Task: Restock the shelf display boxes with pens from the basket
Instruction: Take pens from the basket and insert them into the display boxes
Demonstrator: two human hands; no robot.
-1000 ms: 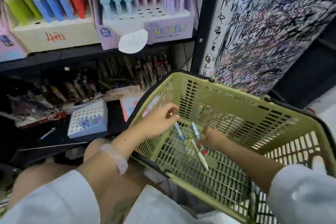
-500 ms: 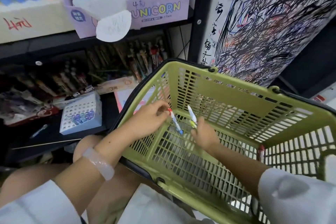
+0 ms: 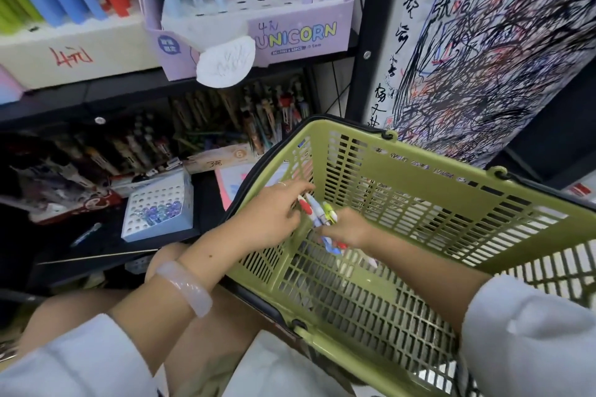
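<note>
Green slotted basket [image 3: 403, 164]; hands clutch pens [image 3: 317, 211].

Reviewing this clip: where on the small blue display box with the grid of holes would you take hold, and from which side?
Grip the blue display box by its two outer side walls, coming from above and the front. Its holed top offers no purchase, pens aren't in the way there, and shelf clutter crowds its back.
</note>
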